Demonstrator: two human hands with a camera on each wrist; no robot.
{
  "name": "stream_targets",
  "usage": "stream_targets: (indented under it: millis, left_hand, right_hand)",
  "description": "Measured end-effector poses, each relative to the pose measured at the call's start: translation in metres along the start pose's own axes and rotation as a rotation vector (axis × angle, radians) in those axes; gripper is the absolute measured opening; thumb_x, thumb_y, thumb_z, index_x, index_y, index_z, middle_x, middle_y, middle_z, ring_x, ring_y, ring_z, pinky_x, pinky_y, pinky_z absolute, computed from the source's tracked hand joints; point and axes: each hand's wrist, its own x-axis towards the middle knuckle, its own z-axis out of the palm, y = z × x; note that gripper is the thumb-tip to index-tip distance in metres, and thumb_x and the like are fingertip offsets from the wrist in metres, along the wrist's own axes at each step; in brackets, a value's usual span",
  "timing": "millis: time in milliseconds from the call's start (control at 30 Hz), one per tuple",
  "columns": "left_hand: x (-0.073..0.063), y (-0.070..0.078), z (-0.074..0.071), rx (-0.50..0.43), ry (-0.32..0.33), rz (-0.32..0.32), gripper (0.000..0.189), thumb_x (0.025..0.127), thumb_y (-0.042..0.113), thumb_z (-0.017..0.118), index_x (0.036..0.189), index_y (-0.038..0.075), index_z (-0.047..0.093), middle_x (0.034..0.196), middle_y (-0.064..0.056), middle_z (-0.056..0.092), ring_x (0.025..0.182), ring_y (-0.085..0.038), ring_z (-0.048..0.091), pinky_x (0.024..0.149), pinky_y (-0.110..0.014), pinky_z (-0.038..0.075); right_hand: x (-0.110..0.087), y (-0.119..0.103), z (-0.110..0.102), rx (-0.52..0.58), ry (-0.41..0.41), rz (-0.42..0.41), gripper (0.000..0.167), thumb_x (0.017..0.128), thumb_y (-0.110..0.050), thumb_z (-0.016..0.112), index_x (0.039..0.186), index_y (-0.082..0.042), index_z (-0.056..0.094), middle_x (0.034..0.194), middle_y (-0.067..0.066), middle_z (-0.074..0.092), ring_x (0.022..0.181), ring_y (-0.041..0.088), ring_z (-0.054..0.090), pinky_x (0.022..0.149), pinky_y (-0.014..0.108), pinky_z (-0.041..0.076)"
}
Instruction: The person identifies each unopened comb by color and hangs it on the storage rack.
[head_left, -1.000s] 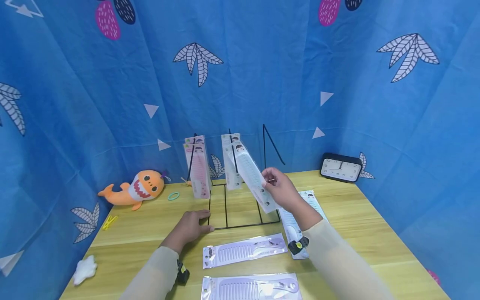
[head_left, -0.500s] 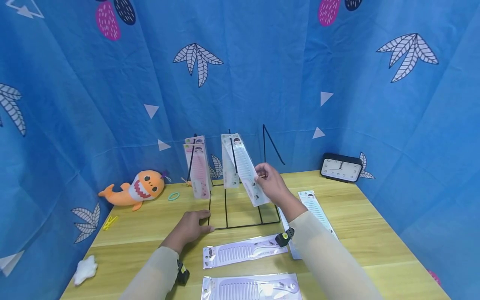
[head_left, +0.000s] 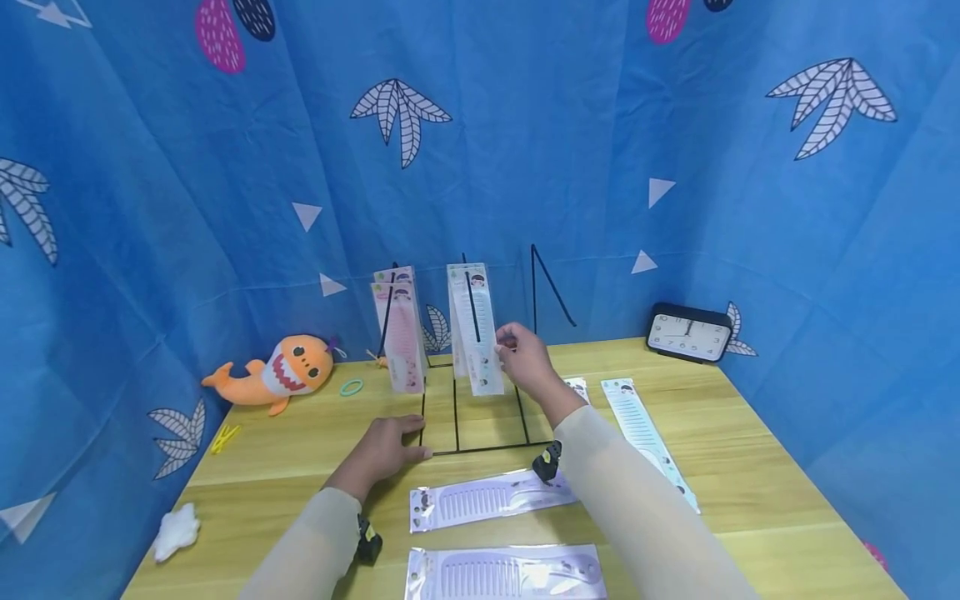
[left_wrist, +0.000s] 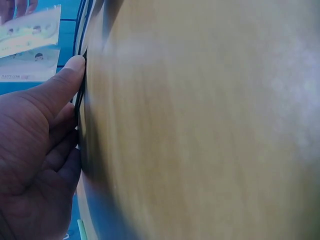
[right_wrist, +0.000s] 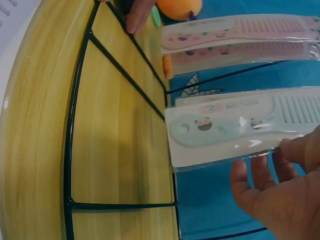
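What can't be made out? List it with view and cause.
Head: most of a table packet, hidden by the right sleeve.
Head: lower side of the nearest purple packet, cut off by the bottom edge.
Head: rear packet on the middle hook, mostly behind the front packet.
Left wrist: most of the right hand, cut off at the top-left corner.
Right wrist: most of the left hand, cut off by the top edge.

- The place looked like a small curtained-off corner; whether it belonged to a home or a shop, one could not tell.
- Blue printed cloth (head_left: 525,150) hung behind the wooden-looking table (head_left: 750,450) and along both its sides.
- A black wire rack (head_left: 456,417) with packaged combs (head_left: 406,337) resembled a small shop display.
- A plush shark (head_left: 288,375) and a desk clock (head_left: 690,335), both near the cloth, gave a rather homely impression.
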Motion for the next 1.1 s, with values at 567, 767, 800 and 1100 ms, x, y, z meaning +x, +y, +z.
stream_targets:
  millis: [567, 767, 800, 1100]
  left_hand:
    - [-0.001, 0.004, 0.001, -0.014, -0.008, -0.017, 0.063, 0.095, 0.033, 0.087, 0.151, 0.011, 0.066, 0.165, -0.008, 0.056, 0.158, -0.039, 0.045, 0.132, -0.058, 0.038]
    - [0.0, 0.004, 0.0, 0.0, -0.007, -0.014, 0.063, 0.095, 0.034, 0.086, 0.15, 0.011, 0.066, 0.165, -0.008, 0.057, 0.158, -0.039, 0.046, 0.132, -0.058, 0.037]
    - [0.0, 0.004, 0.0, 0.003, -0.006, -0.01, 0.062, 0.095, 0.034, 0.086, 0.15, 0.011, 0.067, 0.164, -0.009, 0.057, 0.157, -0.039, 0.046, 0.132, -0.058, 0.037]
    - [0.0, 0.001, 0.0, -0.001, -0.002, 0.008, 0.062, 0.096, 0.034, 0.086, 0.15, 0.009, 0.067, 0.163, -0.01, 0.058, 0.156, -0.039, 0.048, 0.131, -0.057, 0.039]
  right_hand:
    - [0.011, -0.008, 0.014, -0.206, 0.014, -0.017, 0.012, 0.115, -0.019, 0.055, 0.125, -0.015, 0.06, 0.124, 0.009, 0.069, 0.112, 0.028, 0.068, 0.088, 0.039, 0.061]
    - [0.012, -0.007, 0.014, -0.193, 0.015, -0.009, 0.013, 0.116, -0.02, 0.054, 0.126, -0.015, 0.06, 0.125, 0.01, 0.069, 0.115, 0.029, 0.068, 0.091, 0.041, 0.062]
    - [0.012, -0.007, 0.014, -0.197, 0.013, -0.01, 0.013, 0.116, -0.02, 0.054, 0.126, -0.016, 0.06, 0.125, 0.009, 0.069, 0.115, 0.028, 0.067, 0.091, 0.041, 0.062]
    - [0.012, -0.003, 0.016, -0.198, 0.009, -0.02, 0.013, 0.116, -0.02, 0.054, 0.125, -0.015, 0.061, 0.122, 0.009, 0.069, 0.114, 0.028, 0.068, 0.09, 0.041, 0.062]
